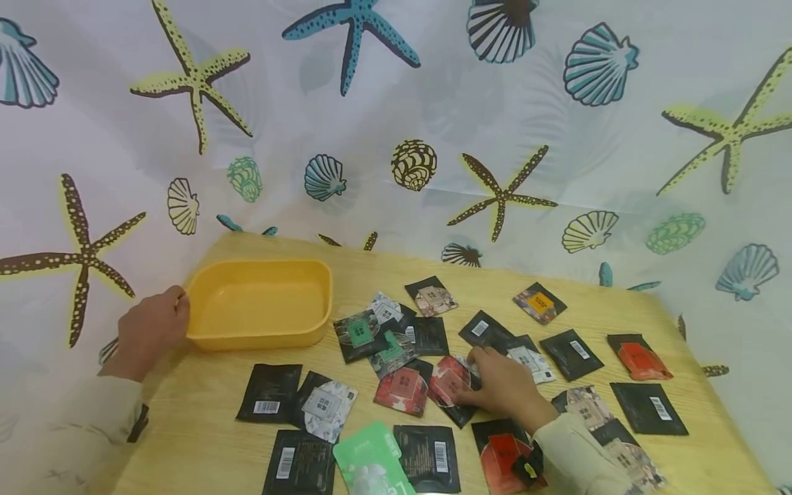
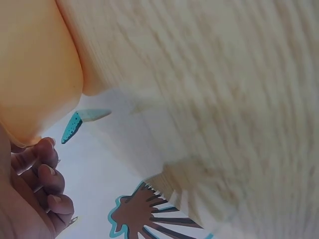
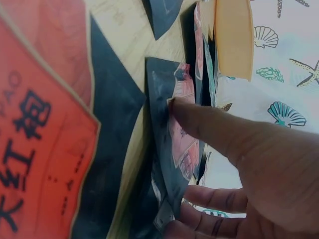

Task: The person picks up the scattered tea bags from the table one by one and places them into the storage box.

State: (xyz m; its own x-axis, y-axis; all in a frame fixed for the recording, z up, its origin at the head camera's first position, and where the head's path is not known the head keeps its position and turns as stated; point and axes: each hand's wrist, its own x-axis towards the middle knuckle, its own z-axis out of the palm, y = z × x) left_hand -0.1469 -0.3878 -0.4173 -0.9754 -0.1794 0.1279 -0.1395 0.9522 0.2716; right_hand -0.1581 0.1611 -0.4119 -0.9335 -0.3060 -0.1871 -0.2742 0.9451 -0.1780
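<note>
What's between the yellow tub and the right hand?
In the head view, a cluster of packets lies there, from a green-labelled packet beside the yellow tub to a red-labelled packet that the right hand touches.

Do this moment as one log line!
left hand: grips yellow basin; right hand: pinches red-and-black sachet; other sachets: spread across wood-grain table

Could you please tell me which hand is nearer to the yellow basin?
Left: the left hand holds the yellow basin at its left end. The right hand is apart from it, off to the right, on a red-fronted packet.
</note>
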